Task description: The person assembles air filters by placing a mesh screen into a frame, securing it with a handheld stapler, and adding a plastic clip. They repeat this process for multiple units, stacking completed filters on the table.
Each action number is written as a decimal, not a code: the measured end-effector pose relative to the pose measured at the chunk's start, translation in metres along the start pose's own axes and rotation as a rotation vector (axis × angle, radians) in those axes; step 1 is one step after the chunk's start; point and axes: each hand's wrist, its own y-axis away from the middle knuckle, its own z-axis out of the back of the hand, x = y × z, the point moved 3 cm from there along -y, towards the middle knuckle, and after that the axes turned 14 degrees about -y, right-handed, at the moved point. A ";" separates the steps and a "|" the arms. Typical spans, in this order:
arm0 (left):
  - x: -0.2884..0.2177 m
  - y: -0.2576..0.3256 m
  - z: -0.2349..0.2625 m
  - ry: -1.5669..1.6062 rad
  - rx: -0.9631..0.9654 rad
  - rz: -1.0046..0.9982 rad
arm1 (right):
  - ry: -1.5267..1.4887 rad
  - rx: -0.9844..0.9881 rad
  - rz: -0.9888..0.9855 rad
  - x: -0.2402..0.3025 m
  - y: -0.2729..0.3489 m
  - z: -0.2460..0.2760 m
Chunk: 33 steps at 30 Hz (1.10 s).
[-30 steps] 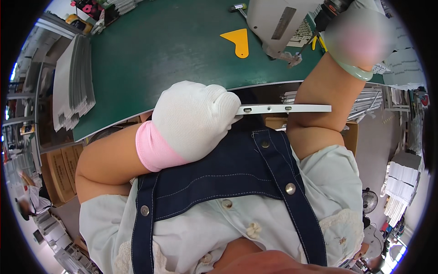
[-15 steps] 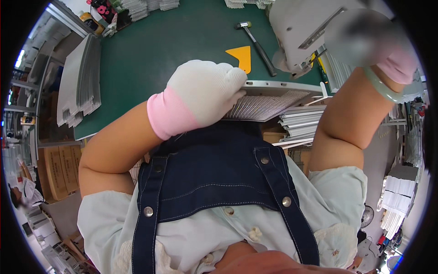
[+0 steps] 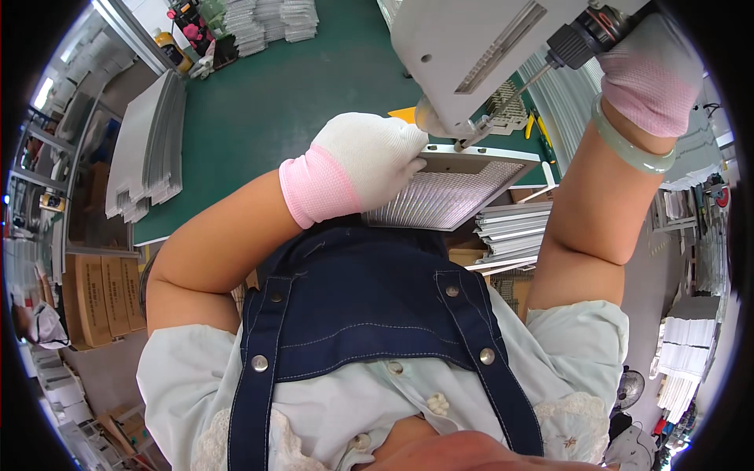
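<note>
My left hand [image 3: 369, 161], in a white glove with a pink cuff, is closed on the upper edge of a metal-framed mesh panel [image 3: 448, 196]. The panel lies tilted at the table's front edge. My right hand [image 3: 652, 74], gloved alike and partly blurred, grips a black and grey power screwdriver [image 3: 577, 43]. Its long thin shaft reaches down to the panel's top rail, close to a hole. A large white slotted casing [image 3: 440, 55] hangs over the rail, its nozzle at the same spot; whether it joins the screwdriver I cannot tell.
Grey panels [image 3: 145, 149] stand stacked at the left of the green table [image 3: 314, 78]. A yellow scraper [image 3: 402, 115] shows partly behind the casing. Yellow-handled pliers [image 3: 543, 129] lie at right. White metal strips [image 3: 514, 228] are stacked below the panel; cardboard boxes [image 3: 102, 298] stand lower left.
The white casing and my right hand have moved left and toward the panel's rail. The hammer is now out of sight and the scraper mostly covered. My left hand keeps its hold.
</note>
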 end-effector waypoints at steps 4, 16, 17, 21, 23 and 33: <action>-0.002 0.000 -0.003 -0.025 -0.058 -0.006 | -0.110 0.056 -0.036 -0.021 0.013 -0.019; 0.000 -0.006 -0.022 0.036 -0.150 -0.042 | -0.410 0.113 -0.217 -0.032 0.034 -0.036; -0.002 -0.005 -0.020 0.060 -0.175 -0.052 | -0.450 0.181 -0.245 -0.032 0.035 -0.029; 0.004 -0.002 -0.018 0.043 -0.187 -0.036 | -0.256 -0.033 -0.241 -0.047 0.035 -0.023; 0.006 -0.006 -0.018 0.059 -0.157 -0.047 | -0.079 -0.131 -0.274 -0.054 0.039 0.006; 0.013 -0.008 -0.010 0.038 -0.004 0.082 | 0.343 -0.370 -0.010 -0.042 0.040 -0.038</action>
